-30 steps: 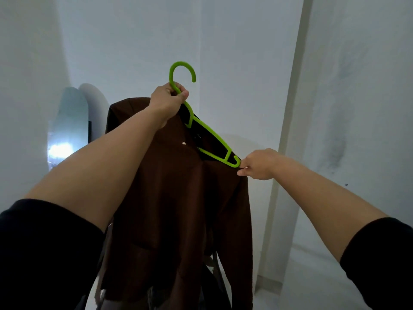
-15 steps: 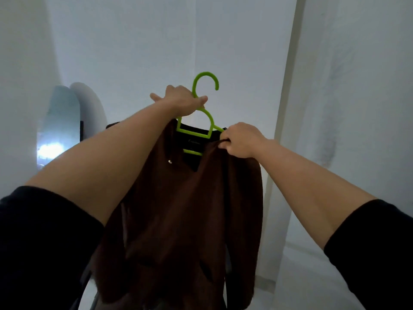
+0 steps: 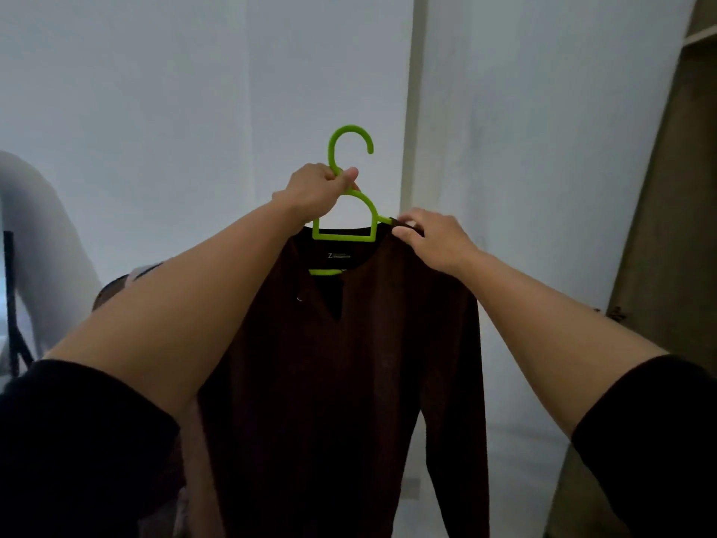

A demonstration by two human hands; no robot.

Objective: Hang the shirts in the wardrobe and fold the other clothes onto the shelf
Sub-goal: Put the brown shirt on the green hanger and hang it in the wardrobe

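A dark brown long-sleeved shirt [image 3: 349, 363] hangs on a bright green plastic hanger [image 3: 366, 217], held up in front of me at chest height. My left hand [image 3: 314, 190] grips the hanger's neck just below the hook. At the shirt's right shoulder, my right hand [image 3: 430, 236] pinches the fabric where the hanger's arm enters it. The hanger's shoulders are hidden inside the shirt; its hook and neck frame show above the collar.
A white wall [image 3: 194, 91] fills the background, with a pale vertical post [image 3: 411, 110] behind the hanger. The brown wooden side of the wardrobe [image 3: 667, 227] stands at the right edge. An arched mirror [image 3: 27, 246] and a dark stand [image 3: 11, 304] are at the far left.
The hanger has swung from tilted to level and the shirt now sits squarely on it. My right hand has moved up onto the right shoulder. The view has turned right, bringing the wardrobe into sight.
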